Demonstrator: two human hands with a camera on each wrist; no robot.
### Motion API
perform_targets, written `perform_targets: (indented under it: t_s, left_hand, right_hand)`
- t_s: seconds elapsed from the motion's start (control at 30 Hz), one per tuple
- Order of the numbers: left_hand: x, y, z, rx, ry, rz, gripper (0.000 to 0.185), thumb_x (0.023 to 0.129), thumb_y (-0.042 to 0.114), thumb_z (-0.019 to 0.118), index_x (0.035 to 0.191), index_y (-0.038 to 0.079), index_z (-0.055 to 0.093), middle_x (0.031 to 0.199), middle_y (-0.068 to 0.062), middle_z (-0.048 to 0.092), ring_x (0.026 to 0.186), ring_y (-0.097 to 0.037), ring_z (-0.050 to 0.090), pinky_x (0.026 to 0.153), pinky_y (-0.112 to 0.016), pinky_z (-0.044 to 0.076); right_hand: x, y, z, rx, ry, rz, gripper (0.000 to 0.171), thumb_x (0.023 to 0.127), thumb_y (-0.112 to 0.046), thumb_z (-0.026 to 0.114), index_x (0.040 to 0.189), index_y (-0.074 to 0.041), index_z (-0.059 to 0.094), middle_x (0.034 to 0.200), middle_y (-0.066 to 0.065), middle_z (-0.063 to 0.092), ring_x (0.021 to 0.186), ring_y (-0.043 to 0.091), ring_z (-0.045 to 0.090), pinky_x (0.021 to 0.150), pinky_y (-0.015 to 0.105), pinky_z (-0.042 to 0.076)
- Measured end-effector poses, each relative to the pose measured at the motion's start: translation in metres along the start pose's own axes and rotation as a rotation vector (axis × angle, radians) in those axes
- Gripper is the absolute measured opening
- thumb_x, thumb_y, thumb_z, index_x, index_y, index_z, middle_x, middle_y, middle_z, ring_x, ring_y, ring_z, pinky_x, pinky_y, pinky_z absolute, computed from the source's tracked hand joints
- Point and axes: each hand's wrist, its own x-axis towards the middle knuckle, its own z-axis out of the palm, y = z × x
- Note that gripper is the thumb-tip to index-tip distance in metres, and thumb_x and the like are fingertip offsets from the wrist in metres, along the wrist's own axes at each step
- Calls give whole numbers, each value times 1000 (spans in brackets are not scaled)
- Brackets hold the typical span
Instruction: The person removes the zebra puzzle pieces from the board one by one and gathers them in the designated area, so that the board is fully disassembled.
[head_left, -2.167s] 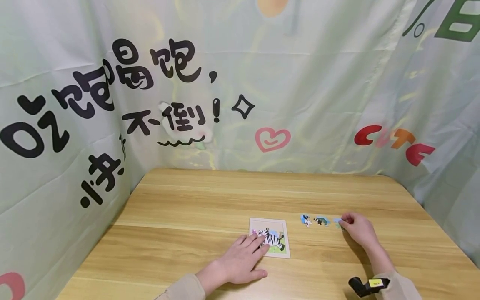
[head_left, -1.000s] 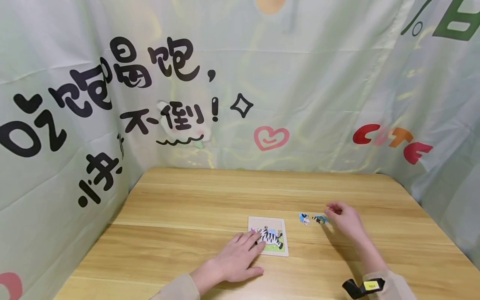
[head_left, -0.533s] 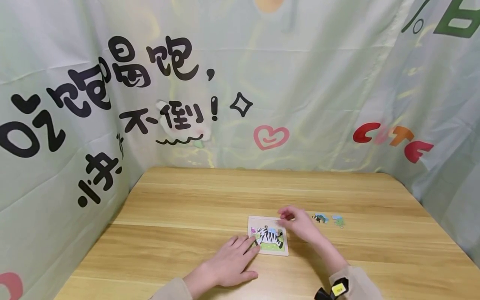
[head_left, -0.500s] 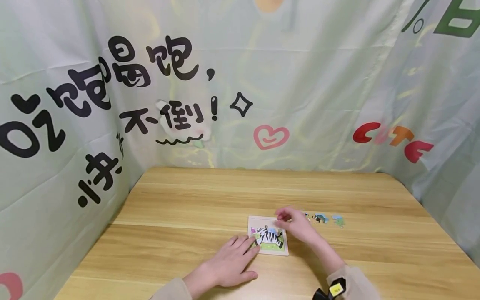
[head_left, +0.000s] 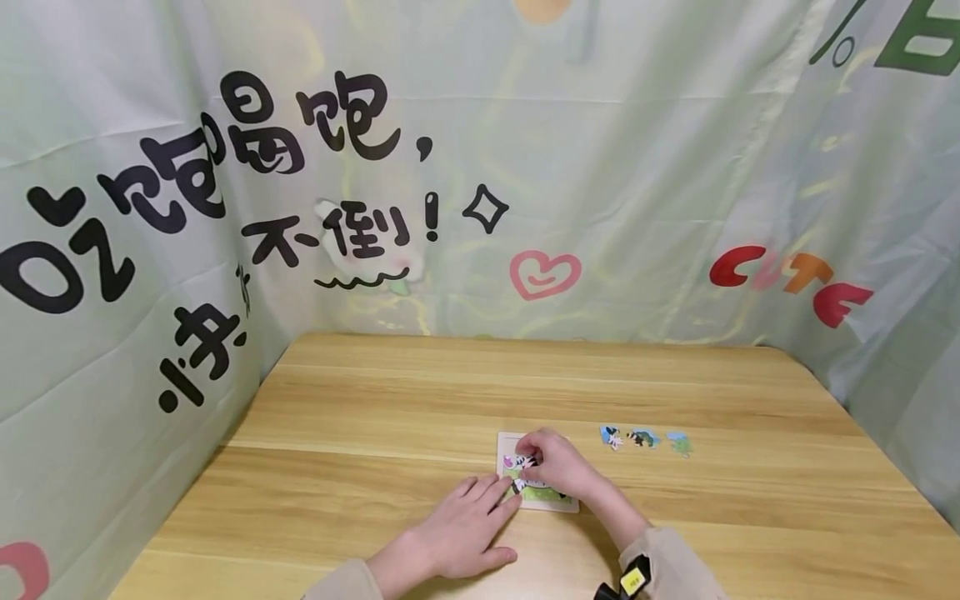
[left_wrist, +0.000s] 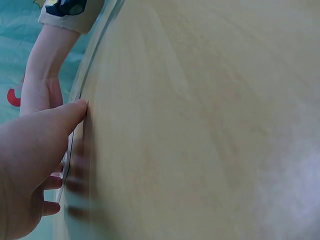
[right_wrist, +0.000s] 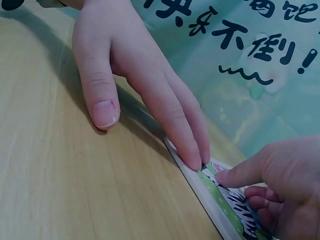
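Observation:
A small square puzzle board (head_left: pixel 555 507) with a pale frame lies on the table, a zebra piece (right_wrist: pixel 235 207) set over its green ground. My left hand (head_left: pixel 472 525) lies flat at the board's near left corner, fingertips on its edge and thumb on the tabletop. From the right, my right hand (head_left: pixel 562 467) reaches over the board. Its thumb and curled fingers pinch the zebra from both sides, hiding most of its body in the head view. The left wrist view shows my left hand (left_wrist: pixel 35 155) side-on, with the right forearm (left_wrist: pixel 42 95) beyond it.
Three loose puzzle pieces lie in a row right of the board: one blue and white (head_left: pixel 611 437), one dark (head_left: pixel 643 438), one blue-green (head_left: pixel 679 443). A printed curtain (head_left: pixel 637 183) stands around the wooden table (head_left: pixel 390 400). A black device (head_left: pixel 633 577) sits on my right wrist.
My right hand has moved left from the rightmost loose piece, past the others, onto the zebra in the board. The loose pieces lie where they were. My left hand has barely shifted.

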Motion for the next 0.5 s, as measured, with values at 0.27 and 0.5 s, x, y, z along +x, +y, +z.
perform_targets:
  t_s: [0.27, 0.5]
  left_hand:
    - [0, 0, -1, -27, 6, 0, 67, 93, 59, 32, 143, 15, 37, 148, -9, 31, 134, -24, 29, 106, -43, 29]
    - [0, 0, -2, -10, 14, 4, 66, 93, 59, 33, 142, 15, 39, 147, -8, 32, 134, -24, 30, 105, -43, 30]
  right_hand:
    - [-3, -3, -2, -40, -2, 2, 20, 73, -5, 76, 91, -6, 66, 89, 2, 49, 79, 15, 47, 71, 33, 43]
    - [-4, -7, -2, -88, 0, -20, 20, 71, -3, 75, 89, -3, 65, 86, 3, 50, 78, 16, 47, 71, 35, 44]
